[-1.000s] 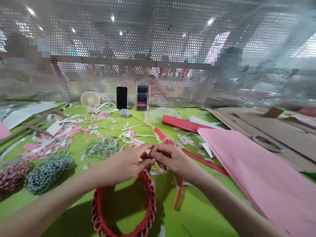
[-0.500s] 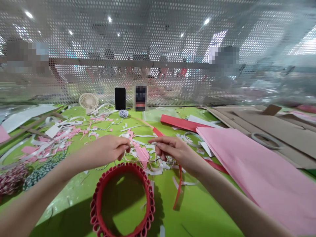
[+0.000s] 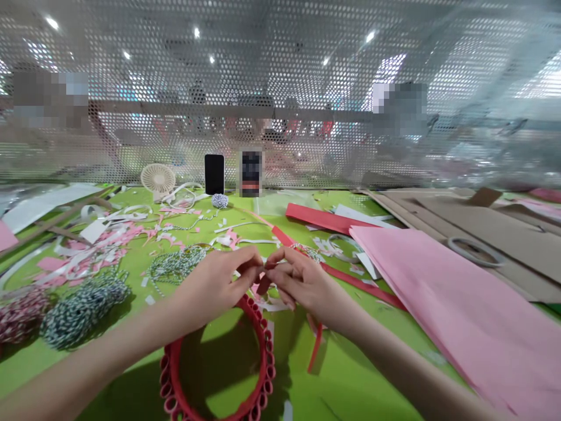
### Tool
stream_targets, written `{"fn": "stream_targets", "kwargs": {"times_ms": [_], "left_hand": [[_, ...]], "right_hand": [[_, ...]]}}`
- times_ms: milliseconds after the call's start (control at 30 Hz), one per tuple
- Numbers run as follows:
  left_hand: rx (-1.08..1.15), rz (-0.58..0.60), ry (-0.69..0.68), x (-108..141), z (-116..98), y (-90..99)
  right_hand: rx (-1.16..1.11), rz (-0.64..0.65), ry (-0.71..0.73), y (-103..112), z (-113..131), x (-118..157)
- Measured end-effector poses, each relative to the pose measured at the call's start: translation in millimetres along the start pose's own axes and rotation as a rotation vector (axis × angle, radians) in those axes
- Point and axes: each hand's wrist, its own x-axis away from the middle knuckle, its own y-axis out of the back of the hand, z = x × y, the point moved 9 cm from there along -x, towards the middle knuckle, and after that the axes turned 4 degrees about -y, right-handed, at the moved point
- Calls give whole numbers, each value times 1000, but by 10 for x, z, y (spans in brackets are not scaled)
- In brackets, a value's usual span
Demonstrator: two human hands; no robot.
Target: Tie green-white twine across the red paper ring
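My left hand [image 3: 230, 278] and my right hand [image 3: 302, 283] meet at the fingertips above the table, both closed in a pinch. A small dark red piece [image 3: 263, 285] shows just under the fingertips; whether they hold it I cannot tell. Right below, a red ring [image 3: 265, 374] edged with small rolled paper loops stands on the green table, partly covered by my left hand and wrist. A narrow red strip [image 3: 314, 351] lies below my right hand. A loose bundle of green-and-white twine [image 3: 177, 264] sits beyond my left wrist.
Twine skeins [image 3: 85, 310] and pink and white scraps [image 3: 105, 234] lie left. Pink sheets [image 3: 456, 316], brown cardboard [image 3: 486, 234] and a tape ring [image 3: 475, 251] are at right. A small fan [image 3: 158, 178] and a phone [image 3: 214, 174] stand before a perforated screen [image 3: 280, 76].
My hands, apart before, have come together at the fingertips. The pile of strings and scraps between them is now partly hidden, and a green-and-white twine bundle shows beyond my left wrist.
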Motion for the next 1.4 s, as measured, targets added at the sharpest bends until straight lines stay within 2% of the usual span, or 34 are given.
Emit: {"fn": "stream_targets", "kwargs": {"times_ms": [200, 367, 567, 700, 833, 933, 1067, 1167, 1267, 1400], "left_hand": [[385, -74, 159, -39, 199, 27], [430, -209, 187, -68, 283, 177], [480, -102, 249, -72, 315, 129], [327, -45, 226, -63, 339, 128], [-110, -62, 86, -79, 274, 221], [-382, -64, 67, -84, 252, 278], [-456, -76, 85, -77, 248, 388], [-399, -79, 155, -60, 320, 484], [-187, -102, 245, -41, 446, 543], [87, -105, 261, -65, 549, 500]], "right_hand": [[130, -13, 39, 6, 55, 17], [74, -11, 24, 9, 63, 23], [-130, -71, -64, 139, -45, -30], [-176, -100, -75, 226, -91, -55], [-173, -102, -90, 245, -111, -57], [-181, -84, -103, 214, -118, -48], [-289, -19, -137, 136, -137, -30], [-363, -15, -157, 149, -151, -25], [-390, -13, -156, 188, -160, -39], [-421, 1, -120, 237, -164, -69]]}}
